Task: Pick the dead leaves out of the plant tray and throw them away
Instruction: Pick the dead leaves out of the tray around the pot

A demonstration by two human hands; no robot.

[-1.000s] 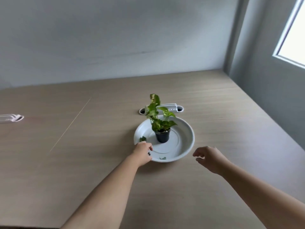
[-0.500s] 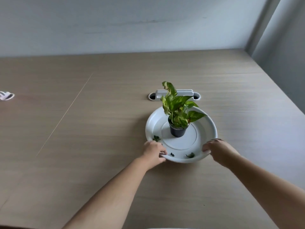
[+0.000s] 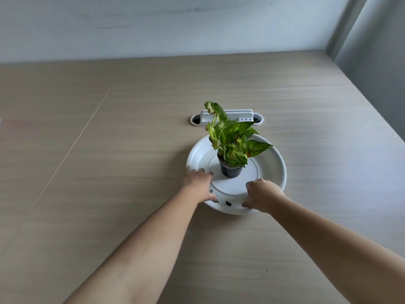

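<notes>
A white round plant tray [image 3: 279, 160] sits on the wooden table, with a black pot [image 3: 231, 171] of green and yellow leaves [image 3: 232, 137] at its centre. Small dark leaf bits [image 3: 228, 203] lie on the tray's near slope, one more [image 3: 211, 190] beside my left hand. My left hand [image 3: 198, 183] lies palm down over the tray's near-left slope, fingers spread, its thumb touching a dark leaf scrap [image 3: 215, 201]. My right hand [image 3: 262, 195] reaches over the near rim with fingers curled down onto the tray floor; anything under them is hidden.
A white cable grommet box [image 3: 228, 117] is set into the table just behind the tray. A wall runs along the table's far edge and a grey wall stands at the right. A seam line crosses the table on the left.
Both hands have left the tray's near rim and moved inward onto the tray. The right hand now covers the spot where a green leaf lay.
</notes>
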